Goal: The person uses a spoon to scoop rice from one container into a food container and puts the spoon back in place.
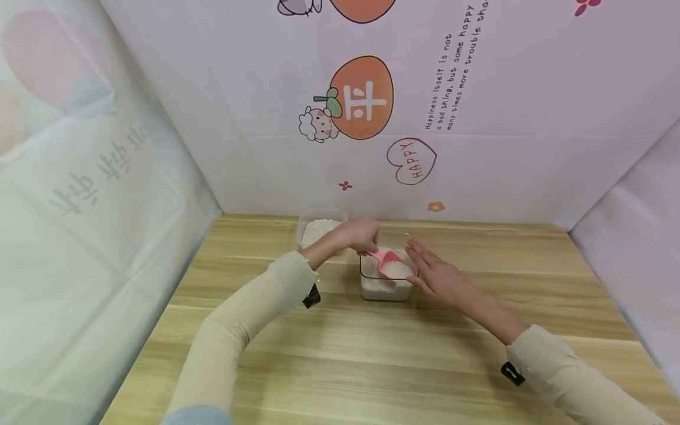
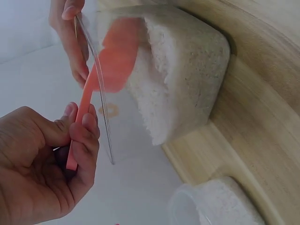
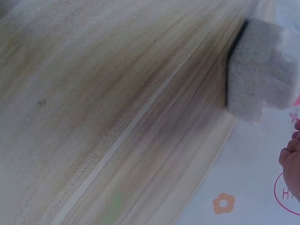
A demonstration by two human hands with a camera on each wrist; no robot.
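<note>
L sleeve [image 1: 223,333] is cream/off-wht, soft-looking fabric, wrinkled approx. at the elbow, w/ a bunched L cuff [image 1: 293,276]. Lt-blue cloth [image 1: 198,415] shows higher up that arm. R sleeve [image 1: 579,378] is same cream, R cuff [image 1: 539,348] bunched too. Small blk tab [image 1: 311,296] pokes out by L cuff; 2nd blk tab [image 1: 512,373] by R cuff, w/ pale slot. L hand [image 1: 363,235] & R hand [image 1: 441,277] bare.

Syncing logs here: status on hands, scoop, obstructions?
Left hand grips pink scoop, scoop end inside clear container. Right hand at container's right side. Nothing visibly blocking scoop.
</note>
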